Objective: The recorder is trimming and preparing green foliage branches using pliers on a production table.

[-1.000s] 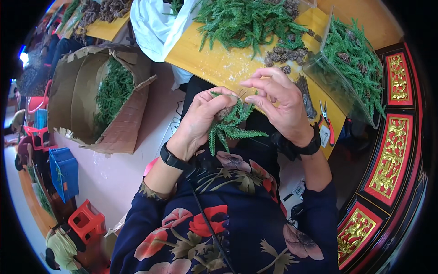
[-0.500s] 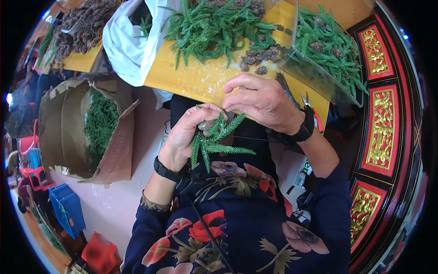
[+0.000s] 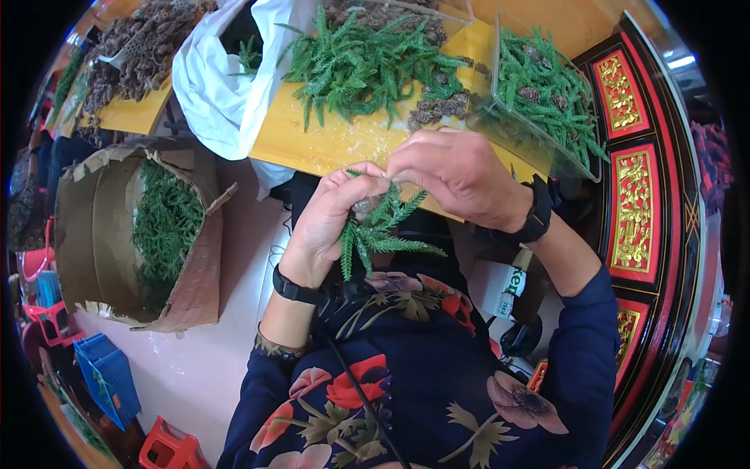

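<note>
My left hand (image 3: 326,211) is closed around a green artificial pine sprig (image 3: 387,242), whose needled branches fan out below the fingers. A small pale brown pine cone (image 3: 365,207) sits against the sprig beside my thumb. My right hand (image 3: 465,176) comes in from the right, its thumb and fingers pinched together at the sprig's upper end, touching my left fingertips. What lies in that pinch is hidden. Both hands are above my lap at the near edge of the yellow table (image 3: 293,152).
Green sprigs (image 3: 359,66) are heaped on the table beside brown pine cones (image 3: 437,109). A clear bin (image 3: 539,144) of sprigs and cones stands right, a white bag (image 3: 207,86) left. More sprigs fill a cardboard box (image 3: 187,293). A carved red-and-gold cabinet (image 3: 633,207) borders the right.
My right hand has closed in lower over my left fingertips, its raised finger now folded down. The thin wire and red-handled pliers seen before no longer show plainly. The whole view has shifted slightly.
</note>
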Demonstrator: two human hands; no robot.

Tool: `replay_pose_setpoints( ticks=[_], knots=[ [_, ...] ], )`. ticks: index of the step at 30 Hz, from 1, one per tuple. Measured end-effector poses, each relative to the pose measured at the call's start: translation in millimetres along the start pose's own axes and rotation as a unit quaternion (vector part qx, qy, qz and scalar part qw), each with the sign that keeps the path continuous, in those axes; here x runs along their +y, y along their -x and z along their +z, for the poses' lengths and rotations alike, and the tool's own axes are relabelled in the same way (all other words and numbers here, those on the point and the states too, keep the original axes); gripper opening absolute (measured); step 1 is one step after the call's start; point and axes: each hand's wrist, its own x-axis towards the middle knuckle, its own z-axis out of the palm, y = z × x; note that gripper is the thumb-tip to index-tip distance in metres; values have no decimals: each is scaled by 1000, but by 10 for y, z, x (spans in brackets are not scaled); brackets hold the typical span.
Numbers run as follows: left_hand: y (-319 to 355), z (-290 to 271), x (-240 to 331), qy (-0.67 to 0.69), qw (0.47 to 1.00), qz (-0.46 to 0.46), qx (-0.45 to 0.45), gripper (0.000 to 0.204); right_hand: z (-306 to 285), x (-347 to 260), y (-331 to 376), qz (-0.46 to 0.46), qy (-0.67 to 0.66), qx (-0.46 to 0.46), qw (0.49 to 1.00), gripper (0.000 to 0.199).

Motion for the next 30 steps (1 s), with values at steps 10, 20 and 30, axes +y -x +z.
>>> replay_pose_setpoints(
  ticks=[10, 20, 30],
  knots=[
    [69, 108, 75, -223, 959, 153, 89, 5, -76, -211, -95, 296, -110, 14, 949, 24],
    [129, 21, 198, -3, 996, 69, -52, 6, -213, -121, -125, -99, 202, -6, 974, 28],
    [128, 157, 153, -80, 992, 94, -10, 4, -201, -290, -131, -15, 227, -72, 971, 23]
  ],
)
